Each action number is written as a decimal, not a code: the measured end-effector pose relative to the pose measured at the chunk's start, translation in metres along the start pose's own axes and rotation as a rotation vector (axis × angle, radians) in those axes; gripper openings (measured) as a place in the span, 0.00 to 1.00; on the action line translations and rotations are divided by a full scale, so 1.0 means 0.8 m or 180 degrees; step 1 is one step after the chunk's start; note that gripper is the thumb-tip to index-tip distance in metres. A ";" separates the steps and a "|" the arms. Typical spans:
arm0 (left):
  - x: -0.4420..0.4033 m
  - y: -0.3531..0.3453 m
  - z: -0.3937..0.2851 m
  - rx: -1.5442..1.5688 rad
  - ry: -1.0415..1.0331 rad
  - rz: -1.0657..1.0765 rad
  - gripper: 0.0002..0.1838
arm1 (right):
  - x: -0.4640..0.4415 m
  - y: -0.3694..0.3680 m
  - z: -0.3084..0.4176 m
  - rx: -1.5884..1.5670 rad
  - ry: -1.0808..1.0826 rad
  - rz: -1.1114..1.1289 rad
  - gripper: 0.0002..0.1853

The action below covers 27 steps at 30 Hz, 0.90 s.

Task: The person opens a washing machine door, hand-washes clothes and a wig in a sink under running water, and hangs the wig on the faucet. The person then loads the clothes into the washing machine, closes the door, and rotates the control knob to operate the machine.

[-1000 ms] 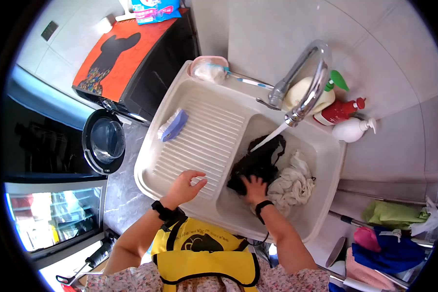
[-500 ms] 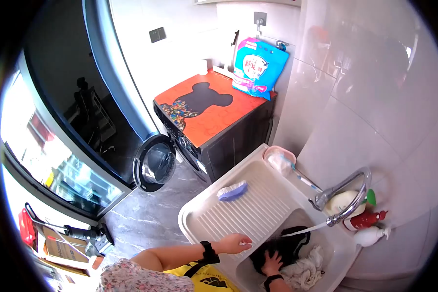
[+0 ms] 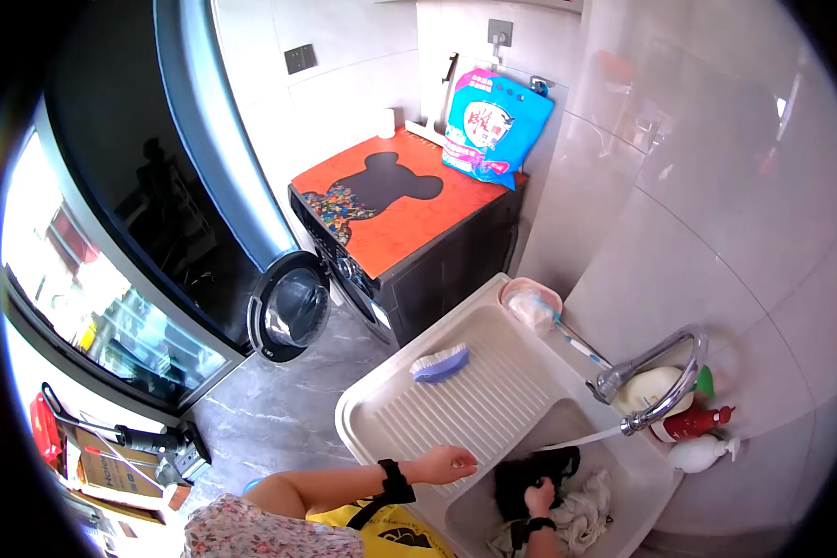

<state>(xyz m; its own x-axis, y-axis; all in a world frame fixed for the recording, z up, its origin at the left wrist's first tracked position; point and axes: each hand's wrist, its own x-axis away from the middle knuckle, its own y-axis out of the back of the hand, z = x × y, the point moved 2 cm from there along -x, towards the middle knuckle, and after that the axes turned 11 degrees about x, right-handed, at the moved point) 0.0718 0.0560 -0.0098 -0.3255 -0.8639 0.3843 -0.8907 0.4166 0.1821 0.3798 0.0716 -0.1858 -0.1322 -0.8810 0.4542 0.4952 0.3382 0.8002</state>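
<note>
My left hand (image 3: 445, 464) hangs over the front edge of the washboard (image 3: 488, 409), beside the basin. Its fingers are curled in, and nothing shows in them. Down in the sink basin (image 3: 637, 498), my right hand (image 3: 539, 499) is closed on a wet black cloth (image 3: 516, 484), bunched up. A white cloth (image 3: 586, 521) lies crumpled beside and under that wrist. Water runs in a thin stream from the curved faucet (image 3: 665, 395) toward the black cloth. A purple scrub brush (image 3: 442, 367) with white bristles rests on the washboard.
A pink bowl (image 3: 539, 296), a red pump bottle (image 3: 693, 424) and a white pump bottle (image 3: 702, 454) stand along the wall side. Beyond the sink is a washing machine (image 3: 451, 284) with its round door (image 3: 293, 307) swung out. A blue detergent bag (image 3: 493, 130) sits on top.
My right hand has gone from spread flat on the black cloth to closed on it, bunching it together. My left hand has barely moved. The view has shifted slightly.
</note>
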 end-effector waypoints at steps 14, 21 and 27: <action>-0.104 -0.081 -0.105 0.1913 0.1000 0.0502 0.42 | 0.091 0.220 0.118 -0.4563 -0.0128 -0.0191 0.17; -0.131 -0.129 -0.116 0.4355 0.1455 0.1388 0.39 | 0.095 0.228 0.103 -0.5444 -0.0287 -0.0040 0.12; -0.174 -0.147 -0.094 0.4576 0.1490 0.0434 0.20 | 0.057 0.173 0.053 -0.3791 -0.0997 -0.0691 0.21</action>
<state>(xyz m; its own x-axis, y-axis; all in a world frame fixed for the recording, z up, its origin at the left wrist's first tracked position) 0.2457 0.1482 -0.0166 -0.5478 -0.5626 0.6192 -0.4966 -0.3769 -0.7818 0.4057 0.0924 -0.0380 -0.4260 -0.7093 0.5616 0.8844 -0.4574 0.0930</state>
